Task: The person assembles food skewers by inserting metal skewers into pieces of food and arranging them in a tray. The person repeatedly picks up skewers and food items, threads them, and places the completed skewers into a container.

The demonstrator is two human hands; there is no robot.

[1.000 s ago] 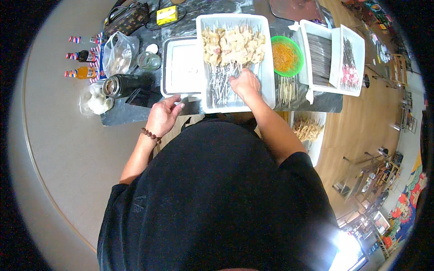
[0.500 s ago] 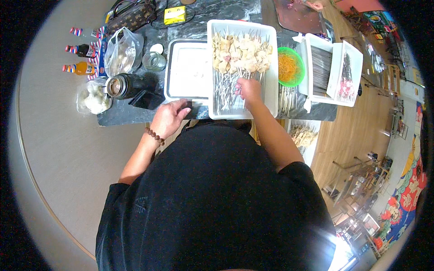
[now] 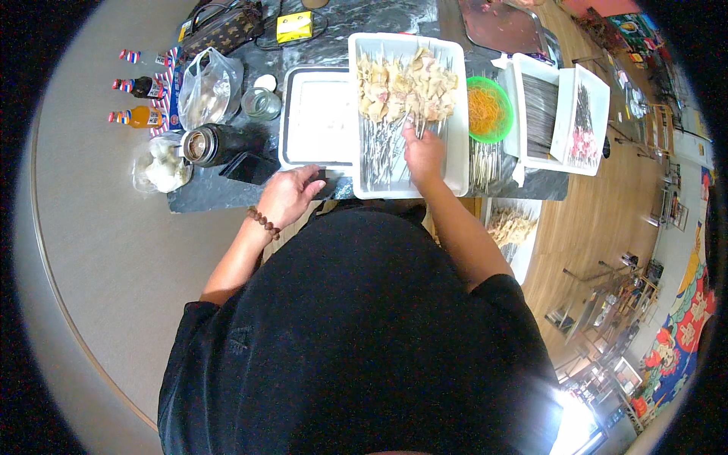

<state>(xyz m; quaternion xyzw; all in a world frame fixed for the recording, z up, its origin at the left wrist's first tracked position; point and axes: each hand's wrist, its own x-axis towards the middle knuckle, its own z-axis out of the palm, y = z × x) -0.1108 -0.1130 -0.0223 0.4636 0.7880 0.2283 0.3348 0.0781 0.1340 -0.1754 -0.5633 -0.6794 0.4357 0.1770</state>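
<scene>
A white rectangular tub [image 3: 455, 171] holds several rows of meat skewers [image 3: 377, 87], pale meat at the far end and bare sticks toward me. My right hand [image 3: 425, 157] is closed round the sticks of a bunch of skewers [image 3: 431, 83], whose meat lies over the tub's right side. Left of the tub is a white tray with a dark rim [image 3: 315, 114]. My left hand [image 3: 292, 196] rests at its near edge, fingers stretched out and thumb apart, holding nothing. A bracelet of brown beads circles that wrist.
Right of the tub stand a green bowl of orange shreds [image 3: 489, 110] and white bins of sticks [image 3: 540, 114]. At left are a dark flask [image 3: 208, 144], a phone [image 3: 249, 168], a glass jar [image 3: 262, 104], plastic bags [image 3: 210, 87] and bottles [image 3: 142, 117].
My right hand has moved slightly right and now grips the skewers, with their meat shifted and raised on the tub's right side. The left hand stays at the tray's near edge.
</scene>
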